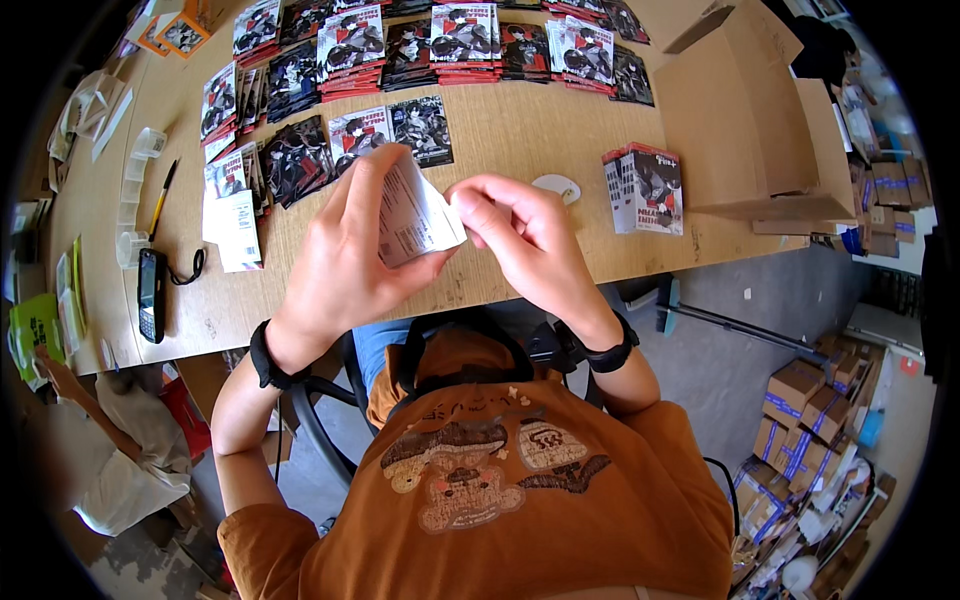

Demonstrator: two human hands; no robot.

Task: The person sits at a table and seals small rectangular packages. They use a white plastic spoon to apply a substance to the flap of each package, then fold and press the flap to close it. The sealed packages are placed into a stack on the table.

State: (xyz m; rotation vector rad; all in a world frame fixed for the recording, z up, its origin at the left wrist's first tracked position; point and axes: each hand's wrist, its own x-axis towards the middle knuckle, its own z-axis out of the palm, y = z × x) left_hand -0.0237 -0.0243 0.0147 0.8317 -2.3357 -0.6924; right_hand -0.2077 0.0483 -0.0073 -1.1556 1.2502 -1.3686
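My left hand (341, 244) grips a small packet (412, 214) by its two sides, its white face with fine print and a barcode turned up. At the packet's right edge, my right hand (529, 236) has thumb and forefinger pinched together; whether they hold the edge is hard to tell. Just beyond the left hand lie a fanned pile of dark illustrated cards (300, 159), a white-and-red illustrated packet (358, 135) and a dark illustrated card (420, 129). A white round disc (556, 189) rests behind my right hand.
Rows of illustrated packets (351, 46) line the table's far side. An open cardboard box (739, 112) stands right, beside a packet stack (654, 191). A handheld scanner (151, 296), a pen (163, 201) and a label strip (129, 199) lie left. Another person (139, 450) is at lower left.
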